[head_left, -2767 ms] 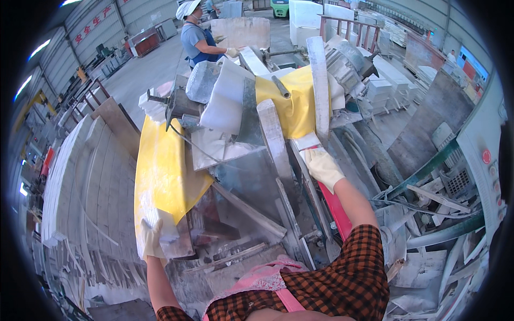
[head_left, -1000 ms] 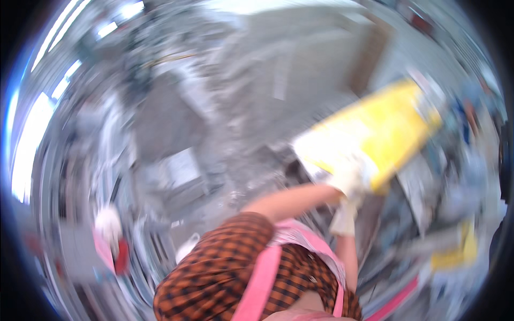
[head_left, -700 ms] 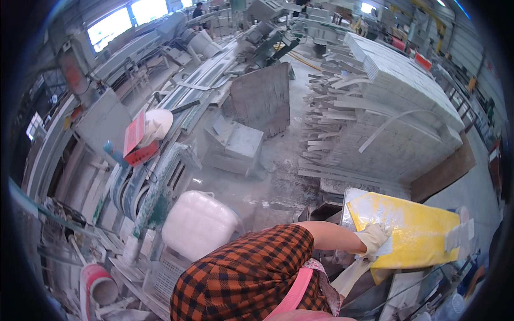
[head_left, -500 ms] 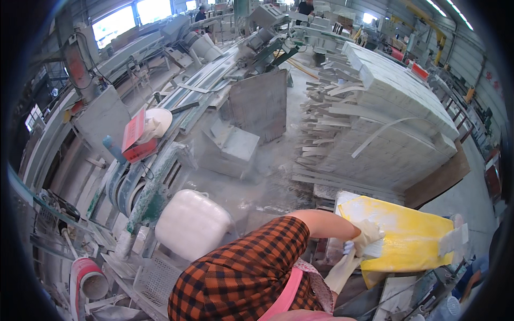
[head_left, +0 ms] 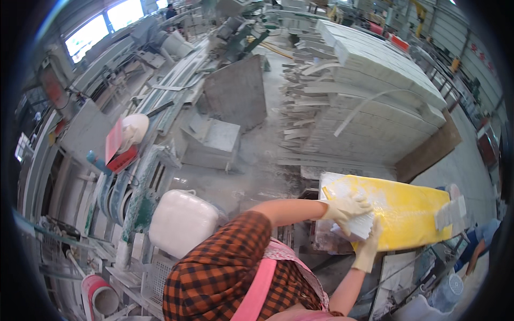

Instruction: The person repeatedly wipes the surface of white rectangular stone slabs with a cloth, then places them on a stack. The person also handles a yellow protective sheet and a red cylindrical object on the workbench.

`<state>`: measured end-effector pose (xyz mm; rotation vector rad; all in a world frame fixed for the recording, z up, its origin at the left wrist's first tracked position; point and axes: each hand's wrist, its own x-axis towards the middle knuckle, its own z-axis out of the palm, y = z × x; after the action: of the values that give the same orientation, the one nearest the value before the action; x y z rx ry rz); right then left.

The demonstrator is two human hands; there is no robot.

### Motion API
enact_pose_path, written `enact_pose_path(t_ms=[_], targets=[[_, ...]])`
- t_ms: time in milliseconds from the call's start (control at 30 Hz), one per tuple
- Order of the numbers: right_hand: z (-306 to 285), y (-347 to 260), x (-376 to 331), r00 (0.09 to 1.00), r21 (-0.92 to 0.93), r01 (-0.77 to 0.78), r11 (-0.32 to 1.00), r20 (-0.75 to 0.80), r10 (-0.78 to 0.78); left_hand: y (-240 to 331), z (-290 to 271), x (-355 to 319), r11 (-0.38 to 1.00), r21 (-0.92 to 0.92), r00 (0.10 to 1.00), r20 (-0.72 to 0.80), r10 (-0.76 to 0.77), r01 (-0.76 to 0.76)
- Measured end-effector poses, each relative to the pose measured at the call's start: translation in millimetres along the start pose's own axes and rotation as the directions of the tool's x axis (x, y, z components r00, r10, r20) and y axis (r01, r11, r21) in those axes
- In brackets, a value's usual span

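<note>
My left hand (head_left: 347, 211), in a cream-coloured glove, reaches over the top of a small stack of thin white pieces (head_left: 362, 227) with its fingers curled round it. From the near side, my right hand (head_left: 367, 247), gloved likewise, grips the stack's right edge. The stack is tilted and shows fine ridges; its exact kind cannot be made out. Beneath and beside it a yellow plastic sheet (head_left: 409, 214), dusted white, drapes over a bench-like support. Part of a white slab (head_left: 331, 182) shows at the sheet's far left corner.
A pale block-like piece (head_left: 451, 213) lies on the sheet's right end. Beyond stands a large pile of white slabs (head_left: 385, 123) with strips jutting out leftward. A white padded seat (head_left: 182, 222) is at my left. Another person's arm (head_left: 474, 257) shows at far right.
My right hand has come up to the stack, which now shows between my hands. My left hand has turned over it. The view has shifted, moving the surroundings leftward.
</note>
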<state>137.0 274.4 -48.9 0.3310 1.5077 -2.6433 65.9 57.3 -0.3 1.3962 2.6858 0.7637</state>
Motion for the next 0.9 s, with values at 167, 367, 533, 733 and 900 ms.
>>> enact_pose_path(t_ms=[167, 367, 533, 733, 900], targets=[[-5.7, 20.9, 22.7, 0.992, 0.010, -0.041, 0.999, 0.121, 0.039, 21.4, 29.3, -41.6, 0.309, -0.950, 0.905, -0.098, -0.414, 0.038], [-7.4, 25.6, 22.7, 0.986, 0.067, -0.066, 0.996, 0.157, 0.055, 61.6, 15.2, -50.2, 0.085, -0.992, 0.775, 0.017, -0.632, 0.090], [15.7, 23.5, 8.7, 0.994, 0.022, 0.004, 1.000, 0.111, -0.006, 62.0, 10.9, -73.7, 0.388, -0.914, 0.883, -0.275, -0.380, -0.117], [38.9, 16.9, -19.5, 0.999, -0.016, 0.014, 1.000, -0.031, -0.015, 46.7, 25.4, -37.5, 0.268, -0.958, 0.835, -0.061, -0.547, 0.105], [43.1, 12.8, -20.2, 0.998, -0.050, 0.031, 0.998, -0.058, -0.033, 68.9, -2.2, -58.7, 0.068, -0.995, 0.845, 0.022, -0.535, 0.070]])
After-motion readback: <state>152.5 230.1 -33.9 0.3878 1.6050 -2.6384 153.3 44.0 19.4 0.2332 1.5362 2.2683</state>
